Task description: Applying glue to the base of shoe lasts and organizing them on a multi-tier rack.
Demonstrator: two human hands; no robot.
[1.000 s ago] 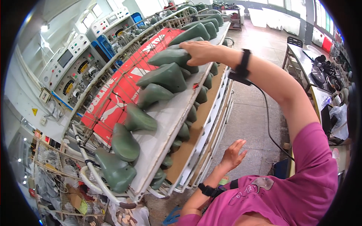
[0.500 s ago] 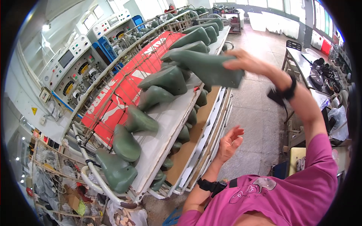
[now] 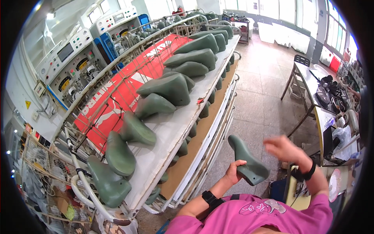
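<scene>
- Head view: a green shoe last [image 3: 249,162] has been brought down from the long shelf and is now held low in front of the body, above the floor beside the rack.
- A second ago the right hand was stretched far out over the row of lasts on the shelf; half a second ago one last was lifted clear and swung toward the body.
- Now the left hand [image 3: 233,172] is closed about the heel end of the last, with the fingers curled under it and the thumb at its side.
- The right hand [image 3: 283,149] is blurred just beside the last's upper end; its fingers appear spread and loose, and no contact with the last can be confirmed.
- The last is thus judged to have been passed from the right hand to the left.
- On the white shelf [image 3: 171,128] the other green lasts [image 3: 163,89] are left standing in their row, against the red banner [image 3: 128,84] behind the rail.
</scene>
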